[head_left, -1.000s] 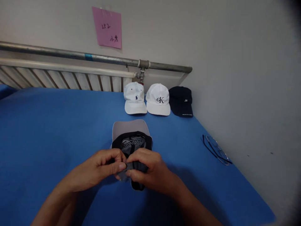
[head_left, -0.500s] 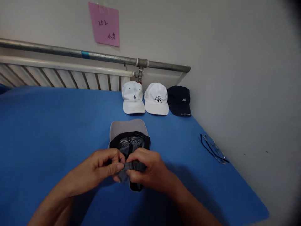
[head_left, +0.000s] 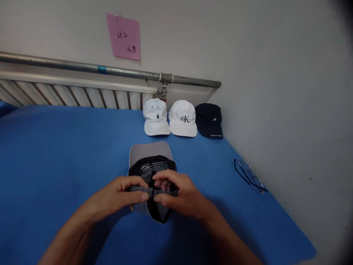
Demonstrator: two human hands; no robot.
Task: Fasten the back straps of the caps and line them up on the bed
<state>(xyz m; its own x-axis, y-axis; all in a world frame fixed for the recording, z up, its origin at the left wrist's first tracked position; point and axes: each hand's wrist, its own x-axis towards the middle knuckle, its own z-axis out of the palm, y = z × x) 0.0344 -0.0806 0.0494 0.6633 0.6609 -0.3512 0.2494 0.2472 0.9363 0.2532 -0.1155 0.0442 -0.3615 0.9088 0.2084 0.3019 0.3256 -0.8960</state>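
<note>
A grey cap (head_left: 150,150) lies upside down on the blue surface, its brim pointing away from me and its dark inside showing. Across its near side runs the back strap (head_left: 151,192) with a small buckle. My left hand (head_left: 121,195) pinches the strap just left of the buckle between thumb and fingers. On the other side, my right hand (head_left: 179,193) is at the strap with thumb and index finger apart, the thumb touching it near the buckle. The fingertips under the strap are partly hidden.
Behind the grey cap stand a pale cap (head_left: 156,114), a white cap (head_left: 182,116) and a dark cap (head_left: 209,117) in a row. Glasses (head_left: 250,176) lie at the right edge of the blue surface (head_left: 68,158). A radiator (head_left: 77,95) and pipe line the wall.
My right hand has loosened its pinch, with thumb and index finger now spread. My left hand stays on the strap, and more of the strap and buckle shows. The view has tilted slightly up.
</note>
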